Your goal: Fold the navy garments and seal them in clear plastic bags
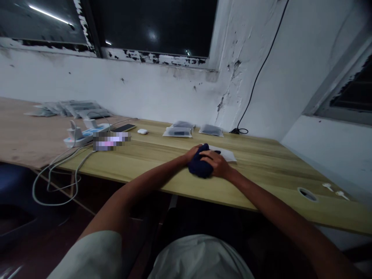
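A dark blue bundle of cloth [200, 164] rests at the middle of the wooden table, near its front edge. My left hand [192, 153] is closed on the far left side of the cloth, its fingers partly hidden behind it. From the right, my right hand [217, 162] grips the same cloth with its fingers bent over the top. A flat white bag [228, 154] lies just behind my right hand, partly covered by the hand and the cloth.
Filled translucent bags [178, 131] and another [211, 130] lie by the wall. At the left are a power strip [87, 135] with cables, phones, a white case [142, 131] and several stacked bags [72, 108]. White earbuds [328, 187] lie near a round table hole [308, 194].
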Demonstrator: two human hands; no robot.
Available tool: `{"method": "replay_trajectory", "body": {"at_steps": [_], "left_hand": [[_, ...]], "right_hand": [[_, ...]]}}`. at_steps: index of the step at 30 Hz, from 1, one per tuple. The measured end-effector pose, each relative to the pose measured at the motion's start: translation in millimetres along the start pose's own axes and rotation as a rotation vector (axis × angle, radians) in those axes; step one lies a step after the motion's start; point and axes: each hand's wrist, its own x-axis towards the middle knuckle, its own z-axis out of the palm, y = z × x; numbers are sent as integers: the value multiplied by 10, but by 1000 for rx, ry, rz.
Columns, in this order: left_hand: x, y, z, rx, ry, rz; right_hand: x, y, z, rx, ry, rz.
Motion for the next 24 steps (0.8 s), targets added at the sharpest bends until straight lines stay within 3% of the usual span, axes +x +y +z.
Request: {"method": "replay_trajectory", "body": {"at_steps": [3,9,14,19,21,24], "left_hand": [[4,-29,-7,-98,2,57],[-18,-39,-17,-216,60,156],[12,9,-28,-73,38,214],[51,228,45,168,-2,244],[48,313,61,225,-13,276],[42,367,33,256,4,264]], "right_hand": [[4,-17,88,106,-97,72],[-141,197,-5,196,-182,200],[-179,411,80,-114,-221,494],[-180,438,147,-416,-311,839],[-196,418,140,-415,-367,879],[-220,394,112,-325,-317,771]]}}
